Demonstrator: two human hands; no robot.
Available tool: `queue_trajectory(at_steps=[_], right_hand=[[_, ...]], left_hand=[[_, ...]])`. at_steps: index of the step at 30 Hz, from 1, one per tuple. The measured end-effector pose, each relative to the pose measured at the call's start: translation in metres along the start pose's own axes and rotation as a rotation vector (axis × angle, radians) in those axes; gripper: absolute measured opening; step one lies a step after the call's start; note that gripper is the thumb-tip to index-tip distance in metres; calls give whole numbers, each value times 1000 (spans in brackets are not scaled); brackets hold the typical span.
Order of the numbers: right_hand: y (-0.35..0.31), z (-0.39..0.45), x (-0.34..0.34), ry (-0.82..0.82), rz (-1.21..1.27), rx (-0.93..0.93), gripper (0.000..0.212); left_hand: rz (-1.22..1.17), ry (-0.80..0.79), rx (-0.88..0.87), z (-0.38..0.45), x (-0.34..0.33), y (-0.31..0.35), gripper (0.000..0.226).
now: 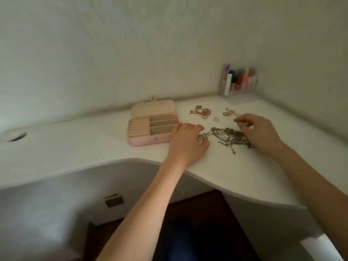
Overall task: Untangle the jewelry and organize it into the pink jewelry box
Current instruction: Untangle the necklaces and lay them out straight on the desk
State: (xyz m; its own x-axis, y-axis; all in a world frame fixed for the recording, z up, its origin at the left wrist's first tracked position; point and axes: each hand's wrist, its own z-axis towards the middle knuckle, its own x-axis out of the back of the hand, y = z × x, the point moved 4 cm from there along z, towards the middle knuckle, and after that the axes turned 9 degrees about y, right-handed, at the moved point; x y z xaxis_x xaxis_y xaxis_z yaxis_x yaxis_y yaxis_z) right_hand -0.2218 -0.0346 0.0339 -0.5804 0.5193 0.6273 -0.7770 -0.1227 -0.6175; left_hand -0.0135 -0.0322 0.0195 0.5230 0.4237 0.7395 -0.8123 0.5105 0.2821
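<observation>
Near the table's back edge I see the pink jewelry box lying open, its slots bare. My left hand pinches one end of the tangled chains mid-table, and my right hand pinches a strand at the other side. Pulling apart could tighten the knots or drag loose ends off the front edge.

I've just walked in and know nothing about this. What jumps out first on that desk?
Two bare hands work at a tangle of chains near the desk's front edge: the left hand grips one end, the right hand pinches something small above it. To their left an open pink box shows empty compartments, and loose rings lie behind the tangle.
</observation>
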Motion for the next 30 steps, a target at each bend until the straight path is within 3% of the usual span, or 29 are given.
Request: queue_trajectory(at_steps=[4,10,16,20,24,30], right_hand=[[11,-14,-9,-119,-81,10,19],[21,1,-5,-14,136,-95,17],[20,19,-15,-45,202,-70,15],[21,21,-18,-66,136,-28,16],[20,20,-24,-120,-248,156,21],[20,22,-24,-152,-196,127,20]], left_hand=[[10,-83,-6,0,-3,2,42],[-80,-126,-165,17,-18,19,42],[-127,-98,-266,49,-46,46,31],[-240,-114,-145,63,-65,39,21],[-276,-125,-78,67,-74,27,17],[-388,-80,-41,68,-66,29,3]])
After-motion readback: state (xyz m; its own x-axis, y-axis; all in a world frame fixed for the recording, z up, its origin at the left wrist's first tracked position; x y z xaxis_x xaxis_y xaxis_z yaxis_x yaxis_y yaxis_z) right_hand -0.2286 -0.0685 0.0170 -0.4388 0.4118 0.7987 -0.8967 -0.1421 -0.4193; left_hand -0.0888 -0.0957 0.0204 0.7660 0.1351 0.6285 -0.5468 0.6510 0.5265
